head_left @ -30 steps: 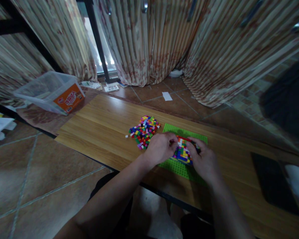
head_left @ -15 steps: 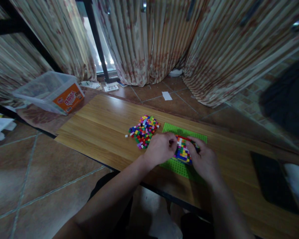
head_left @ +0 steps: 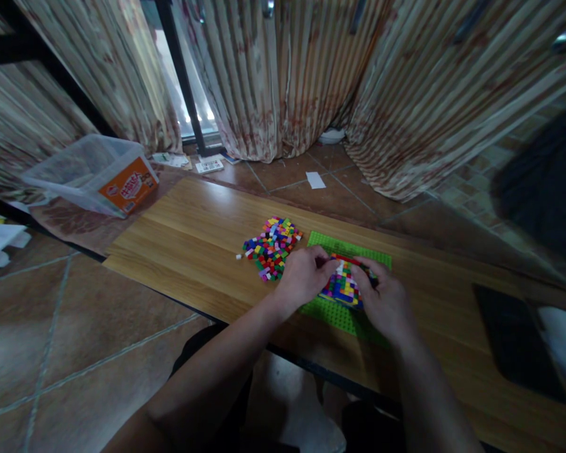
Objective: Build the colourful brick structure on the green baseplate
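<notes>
A multicoloured block of toy bricks [head_left: 343, 286] sits on a green studded baseplate [head_left: 332, 314] on the wooden table. Over the block's left part is my left hand [head_left: 304, 277], thumb and forefinger brought together by some white bricks; whatever they pinch is too small to make out. My right hand [head_left: 387, 302] grips the block's right side, its thumb on the top face and its fingers curled round the far edge. Both hands cover parts of the block. Left of the baseplate, a pile of loose small bricks [head_left: 271, 246] lies close to my left hand.
One white brick [head_left: 238, 257] lies apart, left of the pile. A dark flat panel [head_left: 519, 343] rests at the table's right. Beyond the table's left end stands a clear plastic bin [head_left: 87, 170] with an orange label. Curtains hang behind, and a paper [head_left: 316, 180] lies on the floor.
My left thumb has straightened and moved slightly right, closer to the white bricks on the block. My right hand keeps its hold, and the pile looks the same.
</notes>
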`<control>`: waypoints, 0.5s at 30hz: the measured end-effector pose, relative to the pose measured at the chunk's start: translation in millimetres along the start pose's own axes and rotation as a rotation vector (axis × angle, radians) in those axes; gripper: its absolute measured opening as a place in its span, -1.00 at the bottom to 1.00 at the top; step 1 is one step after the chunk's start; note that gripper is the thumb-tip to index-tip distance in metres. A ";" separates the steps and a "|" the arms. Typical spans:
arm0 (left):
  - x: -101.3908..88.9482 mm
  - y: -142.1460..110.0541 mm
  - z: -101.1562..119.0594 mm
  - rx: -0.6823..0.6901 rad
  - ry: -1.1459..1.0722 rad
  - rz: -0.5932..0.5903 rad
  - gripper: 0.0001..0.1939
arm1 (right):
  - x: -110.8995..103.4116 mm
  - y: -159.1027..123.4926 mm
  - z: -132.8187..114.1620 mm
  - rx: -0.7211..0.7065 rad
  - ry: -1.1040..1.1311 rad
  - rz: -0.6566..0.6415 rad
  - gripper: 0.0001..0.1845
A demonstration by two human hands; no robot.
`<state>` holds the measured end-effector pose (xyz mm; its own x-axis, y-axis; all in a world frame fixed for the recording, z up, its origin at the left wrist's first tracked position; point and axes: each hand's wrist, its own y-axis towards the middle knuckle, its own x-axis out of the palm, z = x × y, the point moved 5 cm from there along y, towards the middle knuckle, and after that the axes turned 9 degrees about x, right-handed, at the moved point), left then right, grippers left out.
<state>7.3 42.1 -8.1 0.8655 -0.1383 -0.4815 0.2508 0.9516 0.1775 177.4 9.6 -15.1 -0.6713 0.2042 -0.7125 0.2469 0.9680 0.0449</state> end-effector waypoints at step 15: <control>7.0 -2.2 -4.0 -0.096 -0.024 0.109 -0.81 | -0.2 -1.0 -1.3 0.038 -0.018 -0.011 -0.37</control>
<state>11.1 40.1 -15.2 0.8957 -0.0378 -0.4430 0.1131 0.9830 0.1447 176.4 8.8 -14.0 -0.6617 0.1908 -0.7251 0.2660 0.9639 0.0109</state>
